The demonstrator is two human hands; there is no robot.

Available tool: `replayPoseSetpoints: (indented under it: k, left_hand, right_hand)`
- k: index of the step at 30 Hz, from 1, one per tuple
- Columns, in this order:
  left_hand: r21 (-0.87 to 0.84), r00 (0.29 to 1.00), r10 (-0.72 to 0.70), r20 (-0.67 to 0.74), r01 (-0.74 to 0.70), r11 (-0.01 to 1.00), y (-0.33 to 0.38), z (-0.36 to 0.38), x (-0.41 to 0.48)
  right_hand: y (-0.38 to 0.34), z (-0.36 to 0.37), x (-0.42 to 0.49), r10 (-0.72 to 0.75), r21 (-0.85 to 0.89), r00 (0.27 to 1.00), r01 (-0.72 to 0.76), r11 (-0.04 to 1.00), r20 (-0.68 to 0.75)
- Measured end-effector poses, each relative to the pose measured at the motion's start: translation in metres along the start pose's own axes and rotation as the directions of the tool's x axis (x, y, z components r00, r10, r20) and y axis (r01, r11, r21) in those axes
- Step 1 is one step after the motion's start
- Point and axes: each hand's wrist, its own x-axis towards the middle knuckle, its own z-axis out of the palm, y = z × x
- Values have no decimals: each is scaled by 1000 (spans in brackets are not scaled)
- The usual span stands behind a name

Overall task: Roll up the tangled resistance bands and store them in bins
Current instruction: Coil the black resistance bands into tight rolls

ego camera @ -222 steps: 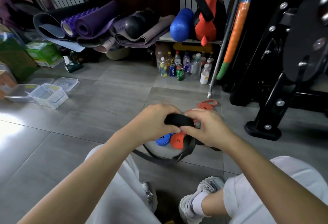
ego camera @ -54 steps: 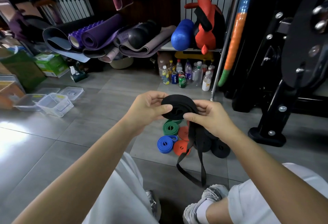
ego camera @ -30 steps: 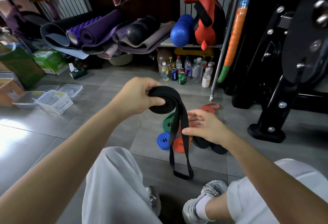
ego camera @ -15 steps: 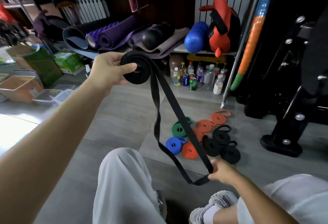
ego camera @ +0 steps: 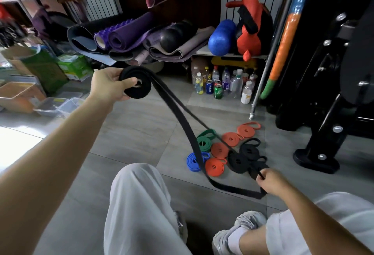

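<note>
My left hand (ego camera: 109, 88) is raised to the left and grips the coiled part of a black resistance band (ego camera: 135, 84). Its loose doubled tail runs down to the right, where my right hand (ego camera: 271, 182) pinches the far end low near my knee. On the floor between them lie several rolled bands: a blue one (ego camera: 194, 161), a green one (ego camera: 204, 143), several orange ones (ego camera: 215, 166) and black ones (ego camera: 248, 151). Clear plastic bins (ego camera: 58, 107) stand on the floor at the left.
Rolled yoga mats (ego camera: 125, 38) and a blue foam roller (ego camera: 221, 37) sit on a low shelf at the back. Bottles and cans (ego camera: 218, 84) stand beneath it. A black gym machine base (ego camera: 315, 159) is at the right. Cardboard boxes (ego camera: 38, 66) crowd the left.
The band came partly unrolled: my left hand lifted the coil up and left, and my right hand slid down the tail to its end, drawing it taut.
</note>
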Motion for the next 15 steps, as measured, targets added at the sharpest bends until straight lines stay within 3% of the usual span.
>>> replayPoseSetpoints:
  k: [5,9,15]
  left_hand:
    - [7,1000,-2,5,2,1000,-5,4,-1]
    - [62,999,15,-45,-12,998,-9,-1,3]
    - [148,995,14,-98,1,989,-24,-15,7]
  right_hand:
    - [-11,-10,-3,99,165,994,-90,982,-50]
    - [-4,-30,-1,206,185,971,-182,966,-122]
    - [-2,-38,-6,188,-24,979,-191,981,-83]
